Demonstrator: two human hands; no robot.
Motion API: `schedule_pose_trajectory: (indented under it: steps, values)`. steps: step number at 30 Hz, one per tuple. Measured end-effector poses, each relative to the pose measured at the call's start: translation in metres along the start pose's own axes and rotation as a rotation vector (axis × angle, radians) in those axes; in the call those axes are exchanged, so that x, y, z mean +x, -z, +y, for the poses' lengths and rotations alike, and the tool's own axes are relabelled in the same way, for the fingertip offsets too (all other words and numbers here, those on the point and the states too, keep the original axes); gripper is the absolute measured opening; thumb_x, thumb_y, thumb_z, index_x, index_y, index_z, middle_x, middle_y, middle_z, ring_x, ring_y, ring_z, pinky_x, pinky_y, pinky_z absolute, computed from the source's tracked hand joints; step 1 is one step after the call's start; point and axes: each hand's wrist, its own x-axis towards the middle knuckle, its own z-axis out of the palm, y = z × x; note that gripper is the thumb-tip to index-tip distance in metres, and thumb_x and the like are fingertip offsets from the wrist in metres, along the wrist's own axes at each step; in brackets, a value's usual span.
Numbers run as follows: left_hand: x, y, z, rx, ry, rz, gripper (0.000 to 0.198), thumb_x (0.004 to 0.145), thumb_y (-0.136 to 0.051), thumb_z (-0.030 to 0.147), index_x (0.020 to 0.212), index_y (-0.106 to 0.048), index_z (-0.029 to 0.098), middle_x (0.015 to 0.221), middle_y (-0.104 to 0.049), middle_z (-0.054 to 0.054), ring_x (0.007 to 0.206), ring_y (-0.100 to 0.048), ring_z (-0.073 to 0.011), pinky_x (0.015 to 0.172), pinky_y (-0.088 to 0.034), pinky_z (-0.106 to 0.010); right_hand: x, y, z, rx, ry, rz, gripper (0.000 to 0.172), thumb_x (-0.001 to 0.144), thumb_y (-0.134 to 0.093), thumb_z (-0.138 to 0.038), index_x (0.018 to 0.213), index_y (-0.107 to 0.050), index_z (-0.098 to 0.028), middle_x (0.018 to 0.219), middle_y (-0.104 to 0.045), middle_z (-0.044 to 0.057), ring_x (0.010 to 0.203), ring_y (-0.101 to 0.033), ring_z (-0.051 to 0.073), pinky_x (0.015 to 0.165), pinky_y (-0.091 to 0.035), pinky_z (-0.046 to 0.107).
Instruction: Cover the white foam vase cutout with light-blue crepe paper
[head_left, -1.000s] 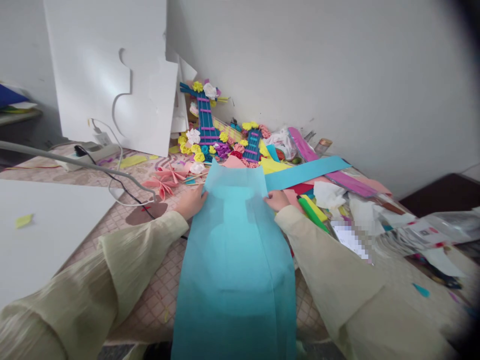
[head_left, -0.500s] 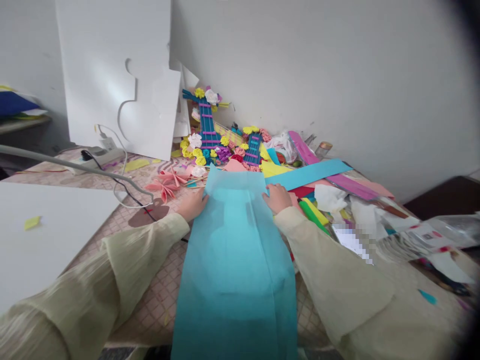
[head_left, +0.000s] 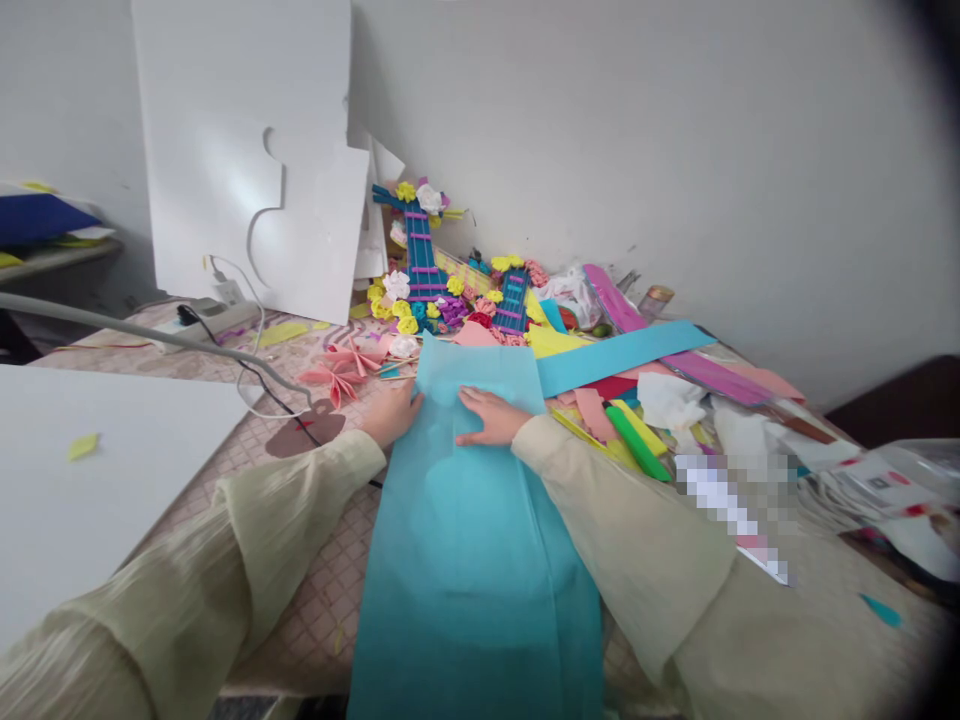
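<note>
A long turquoise paper sheet runs from the table's near edge toward the wall. My left hand rests at the sheet's left edge near its far end, fingers partly under the paper. Lying flat on the sheet's middle near the far end, my right hand has its fingers stretched out and pointing left. Both arms wear pale green sleeves.
Beyond the sheet lie paper flowers and blue stick ladders, a blue strip, pink strips, green and yellow markers and scraps. White foam boards lean on the wall; another board lies left. A power strip and cables cross left.
My right hand slid from the sheet's right edge leftward onto its middle and flattened. My left hand stayed at the left edge. The view shifted slightly.
</note>
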Motion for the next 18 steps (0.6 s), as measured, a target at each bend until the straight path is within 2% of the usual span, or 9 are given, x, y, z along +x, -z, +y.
schedule_pose_trajectory:
  steps: [3, 9, 18]
  values:
    - [-0.0003, 0.0003, 0.0, -0.002, -0.002, -0.001, 0.03, 0.086, -0.032, 0.034, 0.1, -0.049, 0.014, 0.093, -0.063, -0.013, 0.084, -0.061, -0.0242, 0.069, -0.045, -0.031, -0.0003, -0.006, 0.003, 0.006, -0.008, -0.037, 0.094, 0.067, -0.052, -0.061, 0.136, -0.021, -0.004, 0.143, -0.013, 0.017, 0.131, -0.013, 0.029, 0.106, -0.015, 0.042]
    - [0.0006, 0.0, -0.0018, -0.016, -0.003, 0.01, 0.03, 0.085, -0.034, 0.031, 0.106, -0.047, 0.013, 0.096, -0.062, -0.013, 0.087, -0.06, -0.0231, 0.072, -0.044, -0.03, -0.0002, -0.0114, 0.0064, 0.014, -0.035, -0.077, 0.094, 0.068, -0.048, -0.065, 0.137, -0.019, -0.007, 0.144, -0.009, 0.016, 0.132, -0.009, 0.029, 0.105, -0.014, 0.044]
    - [0.0007, 0.004, -0.0014, -0.022, 0.005, 0.03, 0.025, 0.083, -0.039, 0.03, 0.092, -0.053, 0.013, 0.086, -0.063, -0.012, 0.082, -0.061, -0.0232, 0.068, -0.044, -0.03, 0.0004, -0.0098, 0.0074, 0.013, -0.033, -0.108, 0.102, 0.065, -0.043, -0.071, 0.137, -0.016, -0.004, 0.144, -0.006, 0.016, 0.132, -0.007, 0.029, 0.106, -0.013, 0.044]
